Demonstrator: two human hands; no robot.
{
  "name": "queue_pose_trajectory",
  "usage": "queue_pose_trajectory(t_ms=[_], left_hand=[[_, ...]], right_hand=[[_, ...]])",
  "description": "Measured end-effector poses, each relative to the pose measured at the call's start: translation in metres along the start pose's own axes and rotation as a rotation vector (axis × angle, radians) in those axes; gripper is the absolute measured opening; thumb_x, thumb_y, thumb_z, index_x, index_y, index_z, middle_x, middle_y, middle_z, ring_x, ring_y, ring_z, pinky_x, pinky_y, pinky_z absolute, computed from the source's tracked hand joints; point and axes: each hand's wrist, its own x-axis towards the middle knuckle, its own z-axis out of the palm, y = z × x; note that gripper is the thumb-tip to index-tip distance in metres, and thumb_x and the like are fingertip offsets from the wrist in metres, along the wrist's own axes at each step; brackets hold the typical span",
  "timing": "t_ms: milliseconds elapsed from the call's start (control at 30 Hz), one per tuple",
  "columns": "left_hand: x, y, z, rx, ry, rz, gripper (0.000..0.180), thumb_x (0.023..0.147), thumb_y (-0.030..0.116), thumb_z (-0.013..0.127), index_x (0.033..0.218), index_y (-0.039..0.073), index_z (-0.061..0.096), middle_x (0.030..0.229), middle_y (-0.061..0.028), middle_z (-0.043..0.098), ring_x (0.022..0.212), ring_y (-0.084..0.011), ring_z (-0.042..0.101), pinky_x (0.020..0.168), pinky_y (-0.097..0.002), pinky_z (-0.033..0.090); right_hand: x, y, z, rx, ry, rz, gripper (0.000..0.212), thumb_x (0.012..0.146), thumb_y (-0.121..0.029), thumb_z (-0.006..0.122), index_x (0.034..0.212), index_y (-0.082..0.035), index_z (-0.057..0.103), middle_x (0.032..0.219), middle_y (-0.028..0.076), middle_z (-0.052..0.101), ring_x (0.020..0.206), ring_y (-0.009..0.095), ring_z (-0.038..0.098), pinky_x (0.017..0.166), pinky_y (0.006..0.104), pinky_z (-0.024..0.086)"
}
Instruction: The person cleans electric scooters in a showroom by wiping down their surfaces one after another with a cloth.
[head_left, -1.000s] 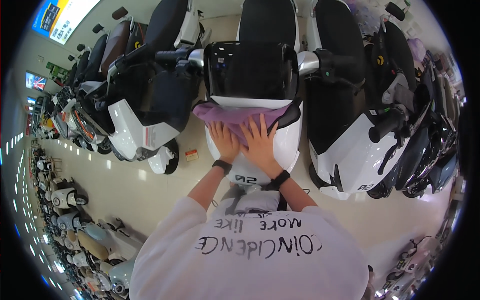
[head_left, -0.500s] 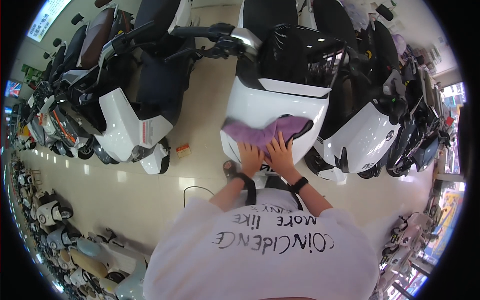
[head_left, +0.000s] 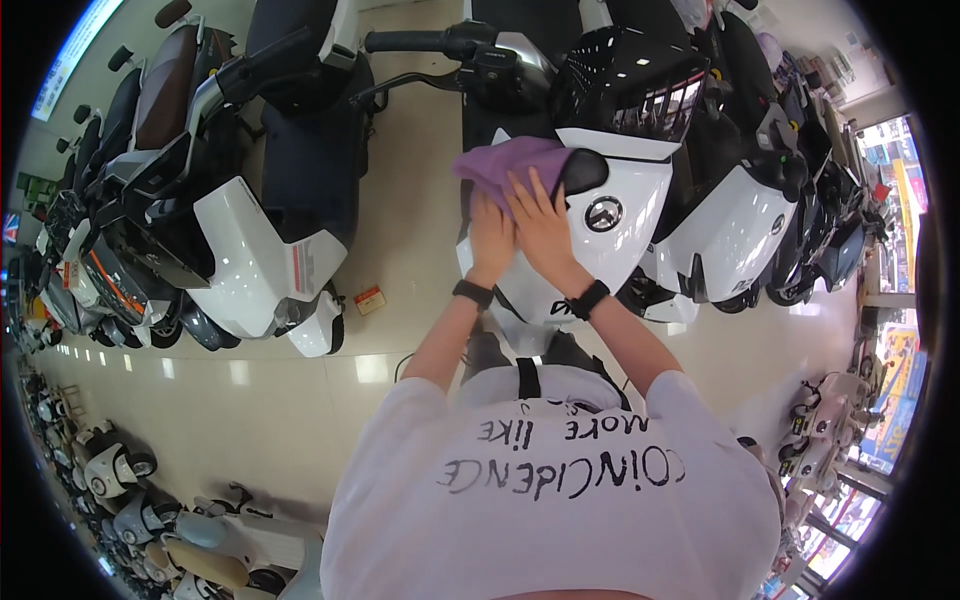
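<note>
Both hands lie on a purple cloth [head_left: 515, 165] against the white front panel [head_left: 640, 200] of a scooter, near its upper left edge. My left hand [head_left: 491, 240] presses the cloth's lower part, fingers straight and close together. Beside it, my right hand [head_left: 543, 222] rests with fingers stretched and spread, pressing the cloth flat. A black rounded piece [head_left: 587, 172] shows at the cloth's right end; I cannot tell whether it belongs to the cloth. Just right of the right hand is a round dark emblem [head_left: 603, 214]. The palms and the cloth's underside are hidden.
The scooter's handlebar [head_left: 420, 42] and brake lever reach out at the upper left. A black front basket [head_left: 630, 90] sits above the panel. Another white scooter [head_left: 725, 235] stands close on the right, and one [head_left: 240, 250] on the left. A small orange card [head_left: 369, 300] lies on the floor.
Both hands and the purple cloth have moved up the front panel toward its upper left edge. The round emblem and lower panel are now uncovered. My view has shifted slightly.
</note>
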Motion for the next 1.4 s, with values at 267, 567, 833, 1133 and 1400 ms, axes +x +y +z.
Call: queue_pose_trajectory(t_ms=[267, 567, 833, 1133, 1400], left_hand=[[-0.106, -0.002, -0.002, 0.237, -0.268, -0.123, 0.047, 0.083, 0.018, 0.044, 0.117, -0.012, 0.032, 0.124, -0.0341, 0.028, 0.114, -0.0492, 0.027, 0.096, -0.0516, 0.024], [-0.002, 0.083, -0.018, 0.108, 0.097, -0.081, 0.062, 0.08, 0.024, 0.051, 0.12, -0.017, 0.027, 0.128, -0.0352, 0.021, 0.122, -0.0475, 0.016, 0.101, -0.0544, 0.009], [-0.067, 0.114, 0.02, 0.426, -0.226, 0.095, 0.064, 0.077, 0.027, 0.054, 0.122, -0.012, 0.031, 0.13, -0.031, 0.024, 0.121, -0.0494, 0.018, 0.098, -0.0601, 0.011], [0.021, 0.141, 0.014, 0.203, -0.097, 0.211, 0.055, 0.077, 0.017, 0.054, 0.125, -0.003, 0.033, 0.129, -0.0209, 0.032, 0.124, -0.0376, 0.025, 0.102, -0.0516, 0.015], [-0.005, 0.133, 0.038, 0.522, -0.228, 0.215, 0.053, 0.079, 0.023, 0.051, 0.125, 0.0, 0.037, 0.131, -0.0149, 0.035, 0.123, -0.0304, 0.03, 0.1, -0.043, 0.023]], right_hand=[[-0.072, -0.003, 0.027, 0.087, -0.156, -0.224, 0.043, 0.076, -0.024, 0.054, 0.117, -0.01, 0.049, 0.132, 0.004, 0.036, 0.126, 0.022, 0.026, 0.101, 0.0476, 0.02], [-0.064, 0.064, -0.02, 0.158, 0.033, 0.137, 0.033, 0.082, -0.023, 0.048, 0.109, -0.005, 0.051, 0.133, 0.01, 0.034, 0.128, 0.028, 0.022, 0.1, 0.0519, 0.018], [-0.122, 0.09, 0.006, 0.512, 0.298, 0.271, 0.032, 0.073, -0.009, 0.059, 0.101, 0.001, 0.046, 0.113, 0.018, 0.046, 0.116, 0.038, 0.035, 0.094, 0.0469, 0.031], [-0.045, 0.122, -0.011, 0.543, 0.316, 0.351, 0.053, 0.075, -0.025, 0.058, 0.123, -0.01, 0.04, 0.131, 0.018, 0.029, 0.124, 0.04, 0.021, 0.099, 0.0556, 0.014], [-0.068, 0.124, 0.019, 0.57, 0.373, 0.338, 0.062, 0.075, -0.028, 0.056, 0.128, -0.006, 0.033, 0.135, 0.019, 0.024, 0.125, 0.042, 0.018, 0.1, 0.0544, 0.013]])
